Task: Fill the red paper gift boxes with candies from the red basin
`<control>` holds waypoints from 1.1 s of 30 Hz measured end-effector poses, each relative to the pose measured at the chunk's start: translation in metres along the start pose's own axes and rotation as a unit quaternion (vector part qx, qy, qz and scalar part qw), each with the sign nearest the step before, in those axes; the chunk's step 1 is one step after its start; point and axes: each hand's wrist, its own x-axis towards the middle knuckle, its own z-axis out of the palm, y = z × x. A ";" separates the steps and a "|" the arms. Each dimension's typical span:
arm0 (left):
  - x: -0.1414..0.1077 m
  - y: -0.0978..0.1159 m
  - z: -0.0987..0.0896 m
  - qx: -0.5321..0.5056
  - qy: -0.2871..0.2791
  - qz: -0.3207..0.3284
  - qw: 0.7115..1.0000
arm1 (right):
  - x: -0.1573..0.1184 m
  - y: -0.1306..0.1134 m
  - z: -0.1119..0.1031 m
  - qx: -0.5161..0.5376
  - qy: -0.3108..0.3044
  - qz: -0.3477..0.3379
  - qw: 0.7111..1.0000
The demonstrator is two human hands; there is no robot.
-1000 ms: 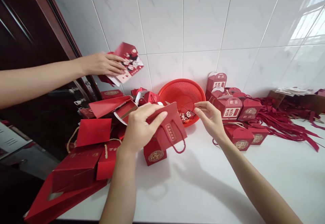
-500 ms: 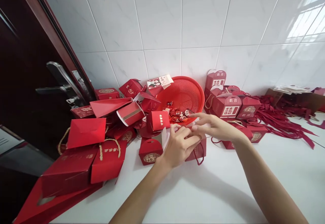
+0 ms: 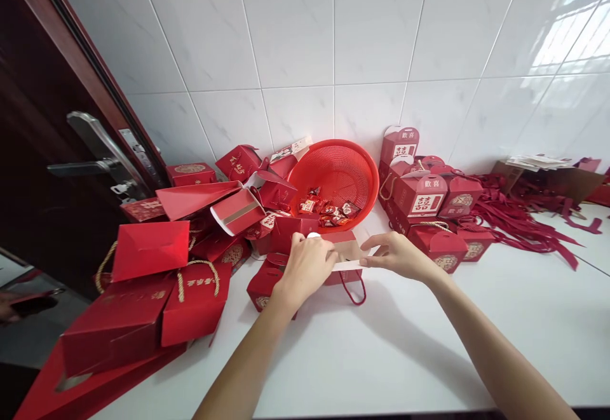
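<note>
On our counter (image 3: 410, 350), between front and back edges, we seem to be opening 1 red box (image 3: 349, 247), right hand (image 3: 405, 258) pinching its flap (image 3: 347, 265), left hand (image 3: 307, 264) braced, grip unclear, the next move wanting steady support.

Open box (image 3: 349, 250): smooth card, matt inside. Basket (image 3: 355, 169): perforated plastic, glossy. Wall tiles (image 3: 295, 26): glazed, reflective. Worktop (image 3: 372, 356): smooth. Door handle (image 3: 89, 129): shiny metal. Ribbons (image 3: 508, 220): cloth-like.

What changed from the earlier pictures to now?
The left hand lowered the corded box to the table and stays on it. The right hand moved from near the basket to the box's edge. A flowered box, apparently the one another person's hand carried, now lies by the basket. Basket and stacked boxes stayed put.
</note>
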 end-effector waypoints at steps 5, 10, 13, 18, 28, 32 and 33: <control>0.003 0.004 -0.005 0.015 -0.088 -0.005 0.996 | -0.008 0.005 0.004 0.044 -0.001 0.018 0.999; -0.001 0.009 -0.011 -0.024 -0.086 -0.038 0.995 | -0.018 0.005 -0.002 0.094 -0.006 0.034 0.995; 0.001 0.007 -0.013 -0.011 -0.108 -0.063 0.992 | -0.018 0.001 -0.002 0.117 -0.005 0.028 0.993; 0.017 0.004 -0.022 0.014 -0.175 -0.038 0.984 | -0.005 0.006 -0.001 0.148 0.001 0.030 0.988; 0.135 -0.048 -0.057 0.001 -0.128 -0.012 0.992 | 0.025 -0.010 -0.029 0.027 0.125 -0.084 0.988; 0.176 -0.061 -0.031 0.061 -0.192 -0.048 0.978 | 0.043 -0.029 -0.026 0.077 0.134 -0.112 0.982; 0.181 -0.063 -0.024 0.074 -0.203 -0.057 0.975 | 0.046 -0.033 -0.024 0.087 0.133 -0.118 0.980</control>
